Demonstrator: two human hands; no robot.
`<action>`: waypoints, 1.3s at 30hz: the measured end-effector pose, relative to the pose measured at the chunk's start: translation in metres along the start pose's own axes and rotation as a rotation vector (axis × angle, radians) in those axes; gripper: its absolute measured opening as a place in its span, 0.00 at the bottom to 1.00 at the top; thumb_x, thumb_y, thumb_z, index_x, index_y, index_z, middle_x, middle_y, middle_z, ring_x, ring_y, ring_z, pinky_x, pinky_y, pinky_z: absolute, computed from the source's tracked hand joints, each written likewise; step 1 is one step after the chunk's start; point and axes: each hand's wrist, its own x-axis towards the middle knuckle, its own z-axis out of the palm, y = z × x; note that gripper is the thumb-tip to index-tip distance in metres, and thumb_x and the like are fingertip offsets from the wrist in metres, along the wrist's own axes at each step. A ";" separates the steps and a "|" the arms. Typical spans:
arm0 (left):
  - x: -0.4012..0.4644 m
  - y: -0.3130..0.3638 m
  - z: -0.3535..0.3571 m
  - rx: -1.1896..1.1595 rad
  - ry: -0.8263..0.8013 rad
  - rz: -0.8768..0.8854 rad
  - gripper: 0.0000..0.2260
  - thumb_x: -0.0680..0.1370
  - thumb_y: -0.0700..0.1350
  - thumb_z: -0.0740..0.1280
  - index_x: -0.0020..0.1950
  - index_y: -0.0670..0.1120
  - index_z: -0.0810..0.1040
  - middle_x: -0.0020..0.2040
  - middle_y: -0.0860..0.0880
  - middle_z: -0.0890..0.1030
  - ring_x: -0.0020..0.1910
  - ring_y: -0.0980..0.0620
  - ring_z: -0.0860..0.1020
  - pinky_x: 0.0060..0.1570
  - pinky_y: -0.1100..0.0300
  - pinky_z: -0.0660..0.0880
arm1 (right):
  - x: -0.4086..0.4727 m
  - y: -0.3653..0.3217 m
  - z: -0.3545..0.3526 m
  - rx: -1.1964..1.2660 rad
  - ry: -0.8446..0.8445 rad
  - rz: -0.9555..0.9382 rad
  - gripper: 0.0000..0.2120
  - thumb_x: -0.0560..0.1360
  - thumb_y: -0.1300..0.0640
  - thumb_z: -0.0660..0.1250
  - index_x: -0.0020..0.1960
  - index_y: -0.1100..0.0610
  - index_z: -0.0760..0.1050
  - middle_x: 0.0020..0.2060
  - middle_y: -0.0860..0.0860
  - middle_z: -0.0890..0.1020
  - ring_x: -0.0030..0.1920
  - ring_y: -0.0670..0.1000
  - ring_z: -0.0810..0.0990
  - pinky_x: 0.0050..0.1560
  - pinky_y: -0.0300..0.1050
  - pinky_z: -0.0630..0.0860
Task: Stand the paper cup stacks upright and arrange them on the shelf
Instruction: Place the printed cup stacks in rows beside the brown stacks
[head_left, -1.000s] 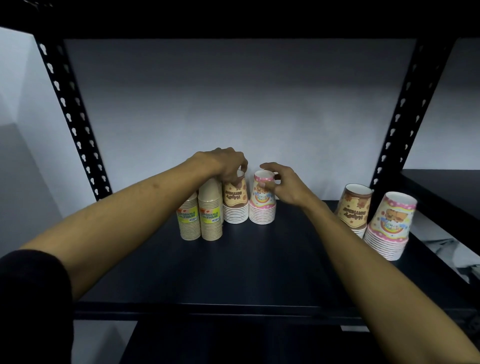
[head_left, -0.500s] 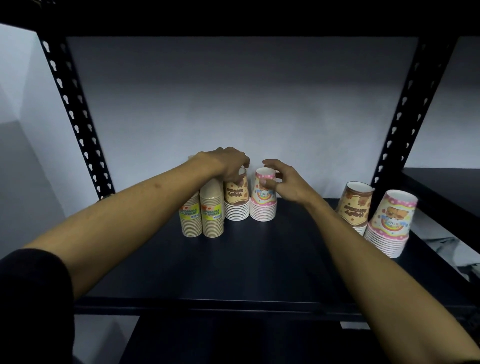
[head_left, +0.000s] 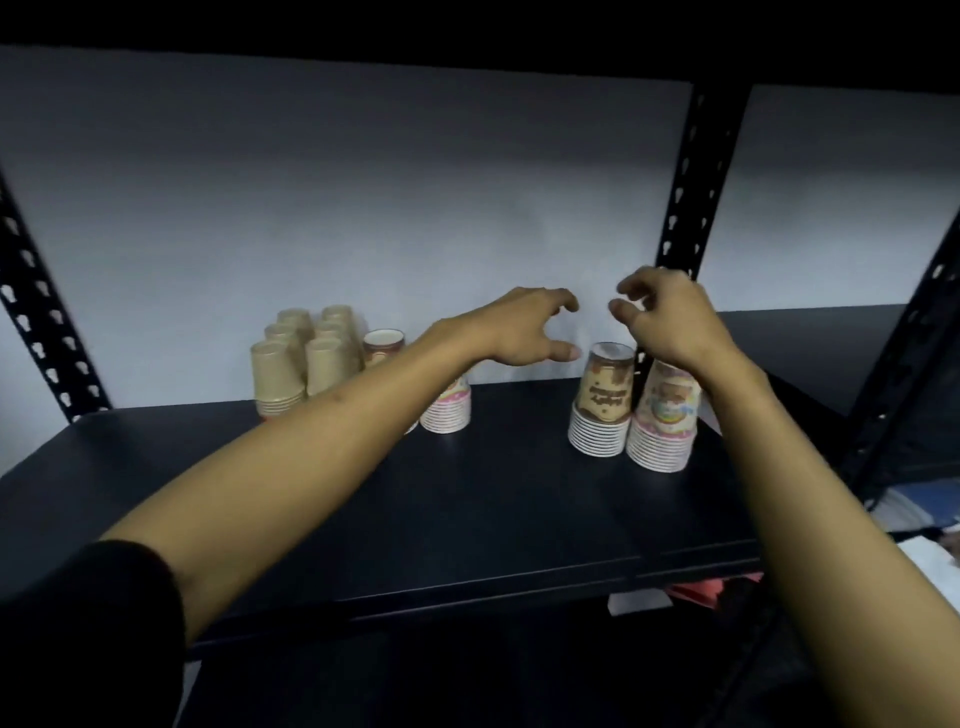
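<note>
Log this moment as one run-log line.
left hand: open, empty | right hand: open, above pink cup stack | brown cup stack: beside it, upright

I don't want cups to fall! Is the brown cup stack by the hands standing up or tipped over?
Standing up. The brown cup stack sits on the shelf with its rims flat, beside the pink stack. Neither hand touches it.

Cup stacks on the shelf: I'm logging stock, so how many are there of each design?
Plain tan stacks: 6, as far as the blur allows
Brown-print stacks: 2, one partly hidden
Pink-print stacks: 2, one partly hidden
Total: 10
</note>
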 end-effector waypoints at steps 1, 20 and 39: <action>0.006 0.010 0.008 -0.037 -0.011 0.013 0.31 0.77 0.59 0.69 0.76 0.49 0.66 0.73 0.45 0.72 0.71 0.47 0.71 0.67 0.54 0.68 | -0.005 0.010 -0.006 -0.073 -0.042 0.049 0.17 0.76 0.52 0.69 0.62 0.58 0.78 0.57 0.57 0.82 0.58 0.58 0.79 0.56 0.47 0.74; 0.002 0.001 0.013 0.020 -0.054 -0.042 0.25 0.74 0.52 0.75 0.69 0.48 0.76 0.64 0.45 0.78 0.63 0.47 0.76 0.61 0.53 0.75 | -0.044 0.021 0.016 0.086 -0.256 0.097 0.28 0.71 0.50 0.76 0.67 0.58 0.75 0.61 0.55 0.81 0.58 0.54 0.81 0.57 0.44 0.75; -0.092 -0.068 -0.039 0.244 -0.092 -0.240 0.24 0.73 0.53 0.76 0.67 0.49 0.78 0.63 0.47 0.79 0.60 0.46 0.77 0.50 0.56 0.72 | -0.031 -0.066 0.096 0.279 -0.402 -0.126 0.26 0.71 0.50 0.76 0.66 0.58 0.75 0.62 0.52 0.80 0.51 0.49 0.78 0.47 0.40 0.75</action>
